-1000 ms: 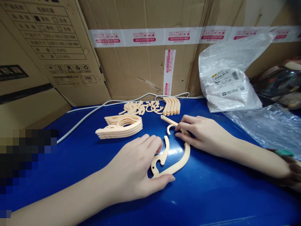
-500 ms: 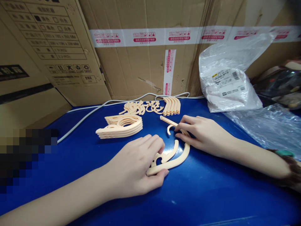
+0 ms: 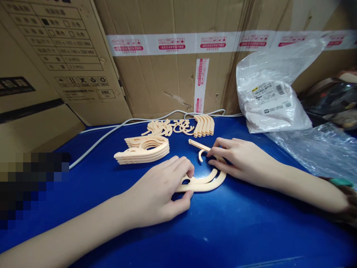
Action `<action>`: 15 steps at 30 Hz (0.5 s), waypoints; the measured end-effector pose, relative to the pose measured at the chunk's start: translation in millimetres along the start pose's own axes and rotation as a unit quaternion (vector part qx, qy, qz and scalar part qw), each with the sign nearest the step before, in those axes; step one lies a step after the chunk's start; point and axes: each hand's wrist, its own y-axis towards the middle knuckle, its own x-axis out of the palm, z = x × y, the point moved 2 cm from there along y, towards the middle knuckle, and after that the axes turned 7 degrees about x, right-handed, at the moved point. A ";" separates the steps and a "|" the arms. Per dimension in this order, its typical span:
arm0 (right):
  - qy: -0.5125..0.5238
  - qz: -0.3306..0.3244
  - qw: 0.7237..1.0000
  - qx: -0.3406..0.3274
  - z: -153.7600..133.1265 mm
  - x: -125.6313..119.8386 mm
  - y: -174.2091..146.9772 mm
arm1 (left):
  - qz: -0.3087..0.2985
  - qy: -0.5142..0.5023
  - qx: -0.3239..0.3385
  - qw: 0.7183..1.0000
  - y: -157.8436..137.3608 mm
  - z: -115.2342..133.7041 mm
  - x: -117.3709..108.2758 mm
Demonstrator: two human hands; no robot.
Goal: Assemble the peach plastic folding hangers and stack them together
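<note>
A cream plastic folding clothes hanger (image 3: 210, 185) lies in front of me on the blue tabletop, its curved arm running between my hands. My left hand (image 3: 164, 191) grips the near end, thumb below and fingers above, covering part of it. At the far side, my right hand (image 3: 237, 158) pinches the hanger with thumb and fingers. A straight arm end and a small hook (image 3: 200, 155) stick out past those fingertips. Behind my left hand sits a stack of folded hangers (image 3: 143, 149).
Further back lie a pile of loose hanger hooks (image 3: 157, 127) and a row of curved hanger arms (image 3: 204, 125). A white cable (image 3: 106, 130) runs along the back, before cardboard boxes (image 3: 167, 82). A white plastic bag (image 3: 269, 100) and clear film (image 3: 320, 149) are at right.
The near end of the hanger has swung up and away from me with my left hand, and its inner piece now lies closer along the curved arm. My right hand has barely moved.
</note>
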 end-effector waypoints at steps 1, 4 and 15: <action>-0.003 0.004 1.000 -0.003 -0.1 0.1 -0.3 | 0.001 -0.001 0.004 1.000 0.1 0.0 0.0; -0.008 0.007 1.000 -0.010 0.0 0.6 -1.0 | 0.001 -0.010 0.020 1.000 0.1 0.0 0.5; 0.017 -0.028 0.998 -0.049 -4.2 -5.3 -4.1 | 0.065 0.126 0.031 0.989 0.9 -5.9 1.1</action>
